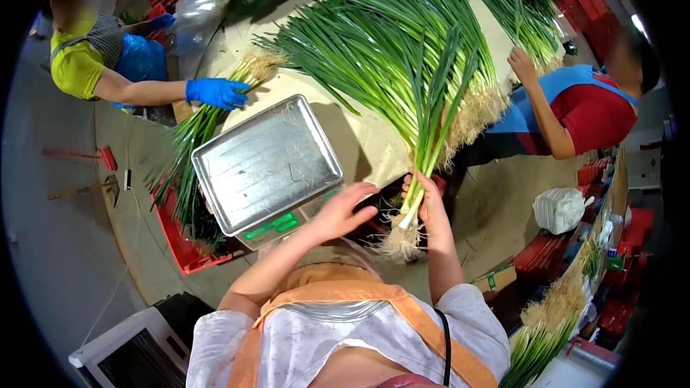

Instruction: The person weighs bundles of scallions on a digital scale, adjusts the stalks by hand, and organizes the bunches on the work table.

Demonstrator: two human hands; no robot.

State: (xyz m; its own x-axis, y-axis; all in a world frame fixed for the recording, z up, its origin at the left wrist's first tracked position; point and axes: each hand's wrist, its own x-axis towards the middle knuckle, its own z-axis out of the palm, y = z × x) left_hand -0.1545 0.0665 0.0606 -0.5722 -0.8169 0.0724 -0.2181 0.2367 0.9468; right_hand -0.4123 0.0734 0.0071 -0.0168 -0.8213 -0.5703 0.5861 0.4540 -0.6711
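Note:
A small bunch of green onions point(424, 165) stands out in front of my body, its roots toward me and its leaves pointing away. My right hand point(428, 197) is closed round the pale stems just above the roots. To the left of the bunch, my left hand point(345, 210) is held with fingers apart and nothing in it, near the front right corner of the scale. A metal tray point(269, 162) lies on the scale point(277, 226), with only small plant scraps in it. Beyond my hands, a large pile of green onions point(374, 57) covers much of the table point(374, 145).
At the left, a person's blue-gloved hand point(218, 92) holds another bunch over the table edge. A co-worker in a blue apron point(521, 111) stands at the right, one hand at the pile. A red crate point(176, 241) with greens sits below left.

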